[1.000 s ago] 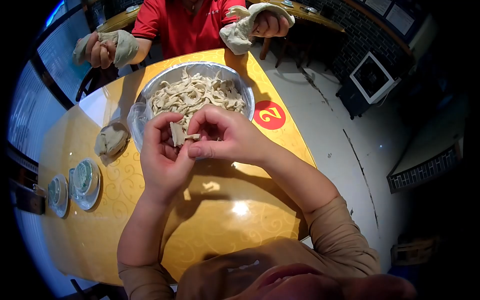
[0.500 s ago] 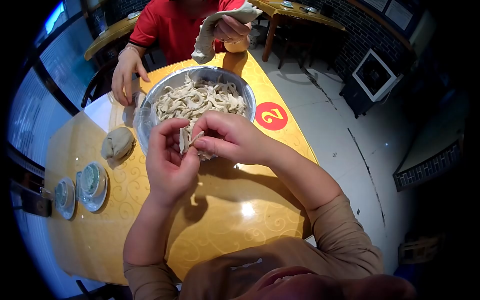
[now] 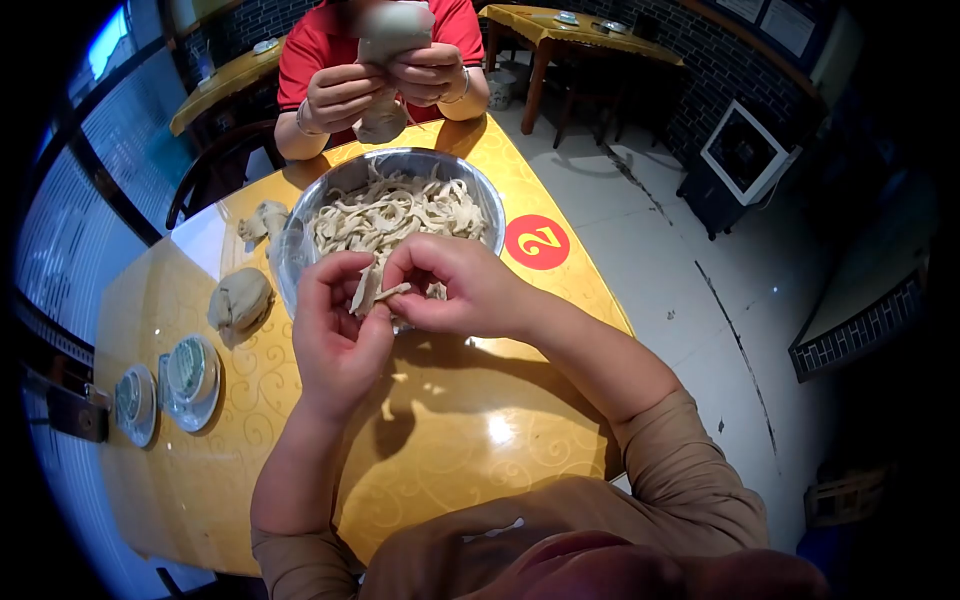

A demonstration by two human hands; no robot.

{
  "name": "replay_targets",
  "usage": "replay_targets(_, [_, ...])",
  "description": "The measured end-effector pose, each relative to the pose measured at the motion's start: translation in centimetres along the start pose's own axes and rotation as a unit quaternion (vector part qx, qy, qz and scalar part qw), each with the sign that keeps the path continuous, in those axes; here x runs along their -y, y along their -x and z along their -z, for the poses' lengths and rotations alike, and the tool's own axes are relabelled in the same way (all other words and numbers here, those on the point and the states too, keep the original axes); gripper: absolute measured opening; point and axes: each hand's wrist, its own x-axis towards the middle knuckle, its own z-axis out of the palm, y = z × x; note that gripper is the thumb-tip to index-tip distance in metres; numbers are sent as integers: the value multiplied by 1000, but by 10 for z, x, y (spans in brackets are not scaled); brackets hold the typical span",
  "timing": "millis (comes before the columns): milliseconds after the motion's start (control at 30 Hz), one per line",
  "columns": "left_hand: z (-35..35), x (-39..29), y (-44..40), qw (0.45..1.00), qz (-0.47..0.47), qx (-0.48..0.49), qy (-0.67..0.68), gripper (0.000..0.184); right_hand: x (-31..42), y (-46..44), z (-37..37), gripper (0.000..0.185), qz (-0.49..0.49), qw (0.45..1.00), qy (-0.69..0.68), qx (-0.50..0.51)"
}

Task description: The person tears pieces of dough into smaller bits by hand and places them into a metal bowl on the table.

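A pale beige, doughy-looking piece (image 3: 365,290) is held over the near side of a large metal bowl (image 3: 330,178). My left hand (image 3: 340,335) is closed round the piece, its fingers curled and partly hidden. The thumb and fingers of my right hand (image 3: 455,285) pinch a thin strip at the piece's right side. Many torn strips (image 3: 390,215) of the same pale material fill the bowl, just beyond my hands. Clear plastic (image 3: 290,245) hangs over the bowl's left rim.
Across the table, a person (image 3: 455,35) in red holds a long pale slab (image 3: 395,35) with both hands. A round beige lump (image 3: 240,300) and a smaller crumpled piece (image 3: 263,222) lie left of the bowl. Wrapped dishes (image 3: 192,370) stand farther left on the yellow table (image 3: 500,390).
The other person's hands have come together on the slab, now raised upright; one hand has left the table beside the bowl. My hands stay almost in place, and the pinched strip sticks out more.
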Motion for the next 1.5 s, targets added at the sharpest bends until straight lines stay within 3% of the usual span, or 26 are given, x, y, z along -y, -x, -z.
replay_targets(100, [1, 6, 1, 998, -43, 6, -48, 42, 1, 0, 0, 17, -3, 1000, 3, -8])
replay_targets(567, [-2, 2, 3, 999, -29, -10, -39, 40, 5, 3, -8, 15, 46, 986, 126, -102])
replay_targets(767, [2, -1, 6, 997, -3, -45, -65, 35, 17, 3, -1, 12, -115, 982, -36, -148])
replay_targets(867, [3, -2, 6, 998, -3, -46, -51, 34, 0, 0, -3, 14, -108, 968, -111, -196])
replay_targets(900, [3, -1, 6, 998, -3, -45, -47, 33, 7, 1, 1, 10, -137, 971, -98, -168])
replay_targets(1233, [8, 0, 6, 993, -59, -99, -4, 31, -17, -5, 13, 13, -115, 943, -199, -239])
replay_targets(1400, [9, 3, -4, 988, -83, -127, -35, 35, -22, -7, 14, 14, -106, 958, -184, -191])
replay_targets(1500, [7, 0, -7, 992, -30, -115, 41, 37, -22, -5, 8, 16, -90, 975, -136, -149])
